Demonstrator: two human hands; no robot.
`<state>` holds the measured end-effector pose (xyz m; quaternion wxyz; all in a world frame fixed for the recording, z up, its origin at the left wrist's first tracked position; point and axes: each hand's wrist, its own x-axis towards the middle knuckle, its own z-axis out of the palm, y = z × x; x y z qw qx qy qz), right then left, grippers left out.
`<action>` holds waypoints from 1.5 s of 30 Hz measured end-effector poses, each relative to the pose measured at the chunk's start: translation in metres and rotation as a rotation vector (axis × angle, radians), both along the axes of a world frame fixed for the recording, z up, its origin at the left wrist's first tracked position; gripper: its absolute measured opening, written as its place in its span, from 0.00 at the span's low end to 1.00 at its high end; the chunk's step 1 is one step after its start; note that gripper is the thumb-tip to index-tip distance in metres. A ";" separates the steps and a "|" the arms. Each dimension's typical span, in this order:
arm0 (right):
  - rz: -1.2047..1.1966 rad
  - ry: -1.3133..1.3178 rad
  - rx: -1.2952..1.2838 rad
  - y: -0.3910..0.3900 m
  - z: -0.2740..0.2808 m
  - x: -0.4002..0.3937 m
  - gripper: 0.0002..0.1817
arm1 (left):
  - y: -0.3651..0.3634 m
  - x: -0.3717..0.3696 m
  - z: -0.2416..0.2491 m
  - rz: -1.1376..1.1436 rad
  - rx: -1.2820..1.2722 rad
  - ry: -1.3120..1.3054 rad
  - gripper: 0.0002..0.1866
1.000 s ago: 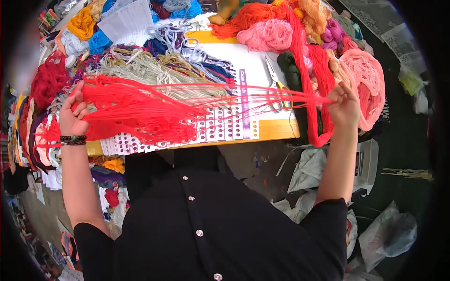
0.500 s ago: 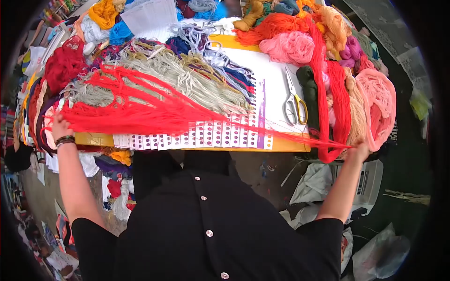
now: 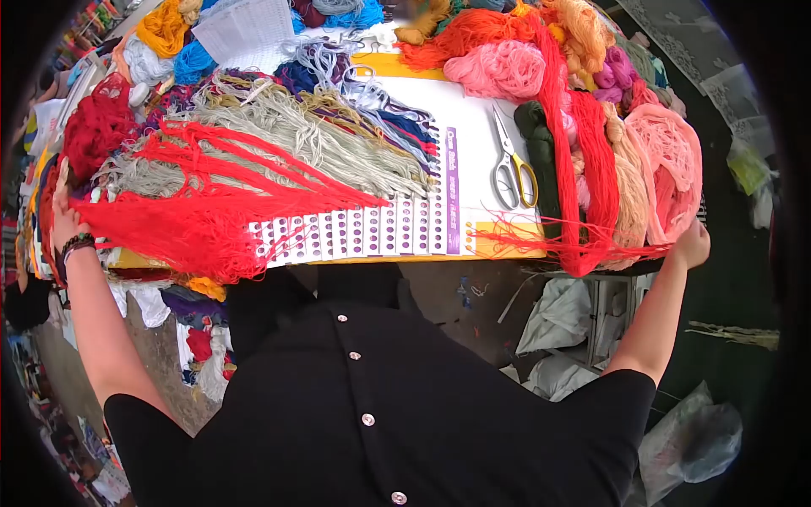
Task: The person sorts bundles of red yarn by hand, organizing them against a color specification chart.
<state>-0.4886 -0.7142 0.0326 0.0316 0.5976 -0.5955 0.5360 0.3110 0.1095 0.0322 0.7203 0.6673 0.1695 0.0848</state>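
At the far left of the table my left hand is closed on the end of a bundle of red thread, which fans out to the right over grey thread and a row of hole-punched cards. My right hand, beyond the table's right side, grips a thinner lot of red strands. Their loose ends trail leftward across the front edge, apart from the left bundle. A red hank hangs just behind these strands. Yellow-and-grey scissors lie shut on white paper, points away from me.
Pink yarn, peach yarn and dark green yarn lie along the right side. Orange yarn and a white printed sheet are at the back. Plastic bags rest on the floor at right.
My hands have moved farther apart, the right one outward and slightly up. Red strands that stretched between both hands have parted, leaving a gap over the cards. The view has shifted slightly.
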 end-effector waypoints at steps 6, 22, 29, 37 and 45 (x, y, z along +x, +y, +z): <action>0.403 -0.261 0.099 0.060 -0.025 0.073 0.11 | -0.065 -0.028 -0.006 -0.480 0.064 0.058 0.17; 0.405 -1.180 0.546 -0.017 -0.018 0.018 0.06 | 0.161 0.029 0.026 0.234 0.240 -0.213 0.18; 0.951 -0.934 0.501 0.058 0.072 0.255 0.09 | 0.329 -0.146 0.195 0.574 0.272 -0.536 0.24; 1.610 -0.399 0.482 0.249 0.141 0.459 0.05 | 0.371 -0.439 0.208 0.920 0.167 -0.843 0.15; 1.958 -0.390 0.573 0.378 0.156 0.541 0.05 | 0.438 -0.616 0.065 1.298 -0.119 -0.632 0.12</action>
